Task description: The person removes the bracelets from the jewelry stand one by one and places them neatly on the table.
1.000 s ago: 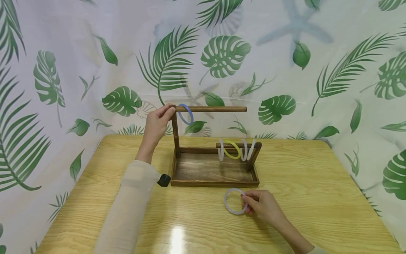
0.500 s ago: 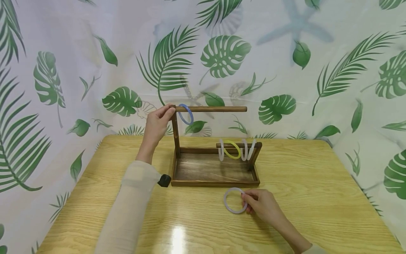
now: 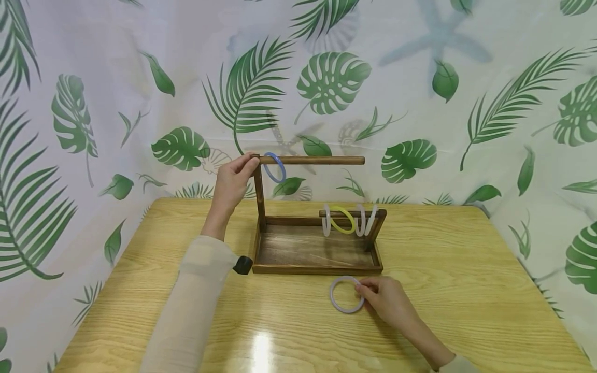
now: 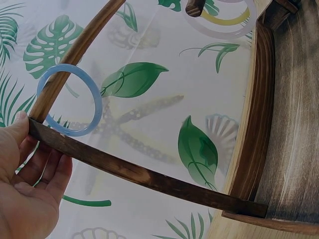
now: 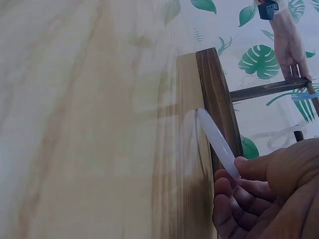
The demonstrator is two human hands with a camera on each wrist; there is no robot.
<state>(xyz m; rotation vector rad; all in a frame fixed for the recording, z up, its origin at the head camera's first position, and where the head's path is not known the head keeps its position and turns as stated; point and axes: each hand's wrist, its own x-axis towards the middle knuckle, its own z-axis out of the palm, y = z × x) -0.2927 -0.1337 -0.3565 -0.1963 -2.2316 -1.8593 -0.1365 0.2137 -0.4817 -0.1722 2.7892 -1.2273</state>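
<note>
My left hand (image 3: 231,182) grips the top of the tall left post (image 4: 134,172) of a dark wooden bracelet stand (image 3: 317,270), thumb on one side and fingers on the other. Just right of that hand, a blue bangle (image 3: 281,173) hangs on the upper bar (image 3: 322,160). My right hand (image 3: 384,300) pinches a pale lilac bangle (image 3: 332,296) between thumb and fingers, in front of the stand's tray. In the right wrist view the bangle (image 5: 217,139) shows edge-on beside the tray's wooden side.
On the short lower bar (image 3: 322,213) hang a yellow bangle (image 3: 347,228) and several whitish bangles (image 3: 326,228). The stand sits on a wood-grain table (image 3: 434,269). Behind it rises a leaf-patterned cloth (image 3: 415,114). A black device (image 3: 242,265) sits at my left wrist.
Almost nothing differs. The right hand and its lilac bangle have shifted very slightly; the left hand stays on the post, and the hung bangles keep their places.
</note>
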